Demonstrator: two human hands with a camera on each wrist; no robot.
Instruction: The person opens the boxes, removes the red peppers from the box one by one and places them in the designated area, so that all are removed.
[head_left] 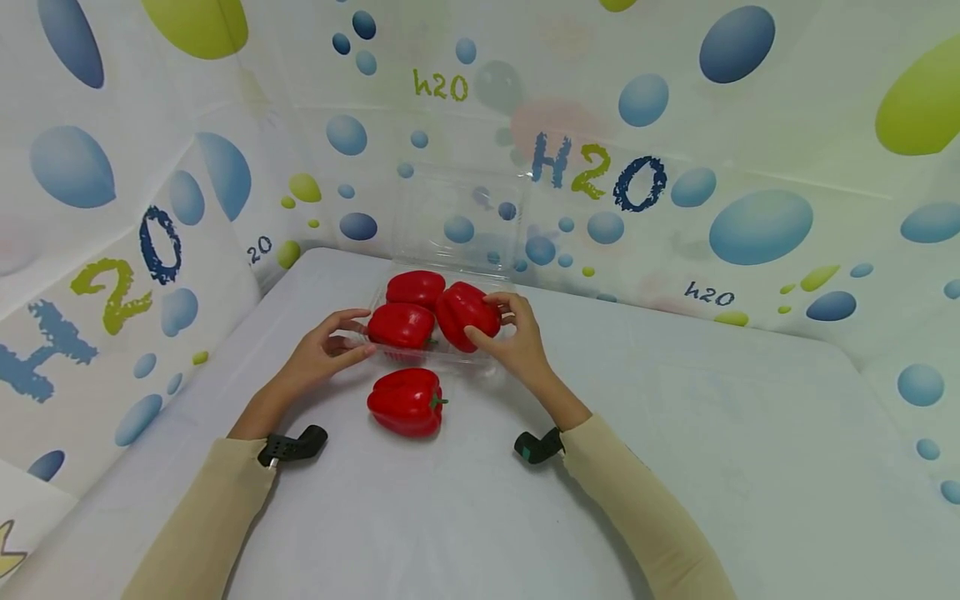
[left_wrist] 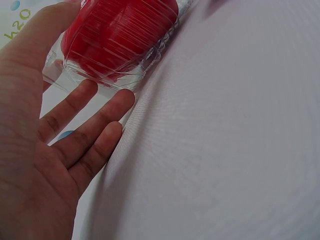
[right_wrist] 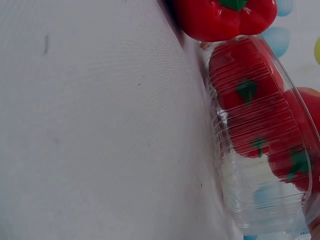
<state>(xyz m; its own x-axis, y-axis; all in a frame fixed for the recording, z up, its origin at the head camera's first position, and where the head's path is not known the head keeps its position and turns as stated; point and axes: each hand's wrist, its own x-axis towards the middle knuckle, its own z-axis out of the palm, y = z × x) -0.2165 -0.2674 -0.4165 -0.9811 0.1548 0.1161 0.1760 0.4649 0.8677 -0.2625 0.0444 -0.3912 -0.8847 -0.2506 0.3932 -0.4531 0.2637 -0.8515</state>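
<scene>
A clear hinged plastic container (head_left: 450, 357) holds three red bell peppers. Two of them, a back pepper (head_left: 415, 288) and a front pepper (head_left: 401, 326), lie in its left part. My right hand (head_left: 517, 337) holds the third pepper (head_left: 467, 317) between thumb and fingers at the container's right part. In the right wrist view, that pepper (right_wrist: 295, 160) shows a green stem through the clear wall. My left hand (head_left: 326, 348) is at the container's left side, thumb near the front corner. In the left wrist view, several fingers (left_wrist: 82, 142) are extended beside the clear wall.
Another red bell pepper (head_left: 407, 402) lies on the white-covered table (head_left: 465, 517) in front of the container. The clear lid (head_left: 459, 218) stands raised at the back. Behind and to the left hangs a sheet (head_left: 480, 117) printed with blue and green drops.
</scene>
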